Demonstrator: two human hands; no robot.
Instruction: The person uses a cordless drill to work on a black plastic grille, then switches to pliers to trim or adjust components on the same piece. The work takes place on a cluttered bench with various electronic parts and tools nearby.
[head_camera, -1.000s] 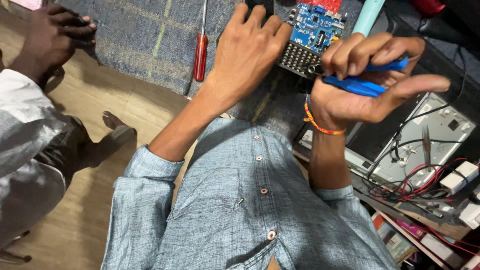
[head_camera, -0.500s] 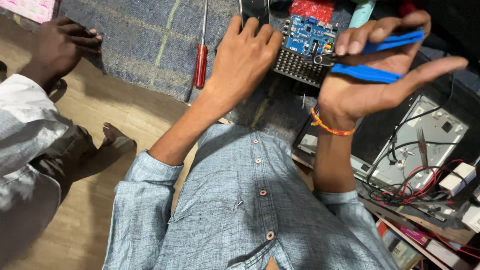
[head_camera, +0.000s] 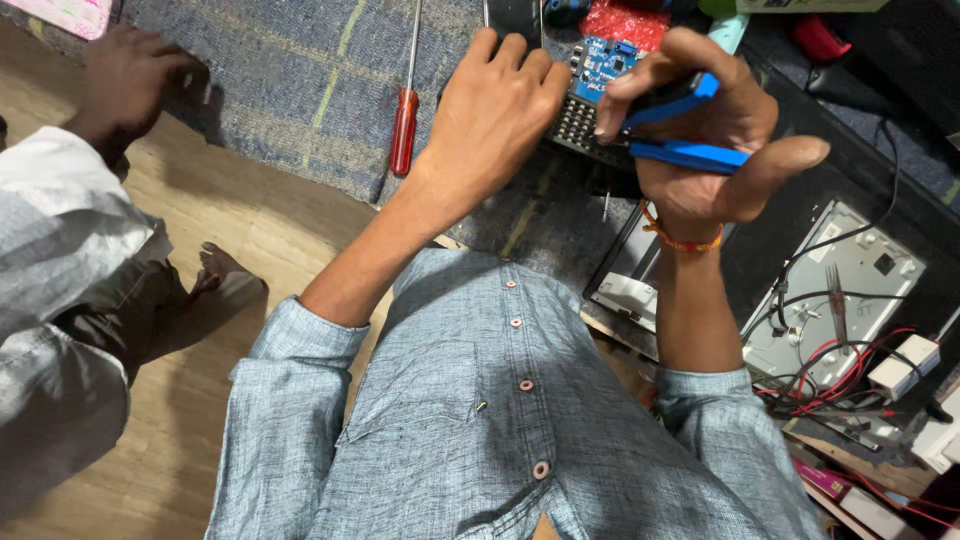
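The person in the pale blue-grey button shirt sits on the floor with both arms stretched out over a small blue circuit board (head_camera: 600, 75) with a dark block of pins along its near edge. The left hand (head_camera: 495, 115) lies palm down with the fingers loosely together, pressed flat against the left side of that board and covering part of it; it grips nothing that I can see. The right hand (head_camera: 710, 130), with an orange thread band at the wrist, is closed around a pair of blue-handled pliers (head_camera: 680, 125), the two handles showing between the fingers and the thumb stuck out to the right. The tool's tip is hidden behind the fingers, right at the board's right edge.

The board rests on a blue-grey woven rug (head_camera: 290, 70). Left of the board, just past the left hand, a red-handled screwdriver (head_camera: 405, 125) lies on the rug, its shaft pointing away. Beyond the board sits a crumpled red plastic bag (head_camera: 630, 20). Right of the board and nearer the person, a grey metal panel with red and black wires (head_camera: 850, 300) lies flat. Far left of the board, another person's hand (head_camera: 135, 80) rests on the rug's edge.
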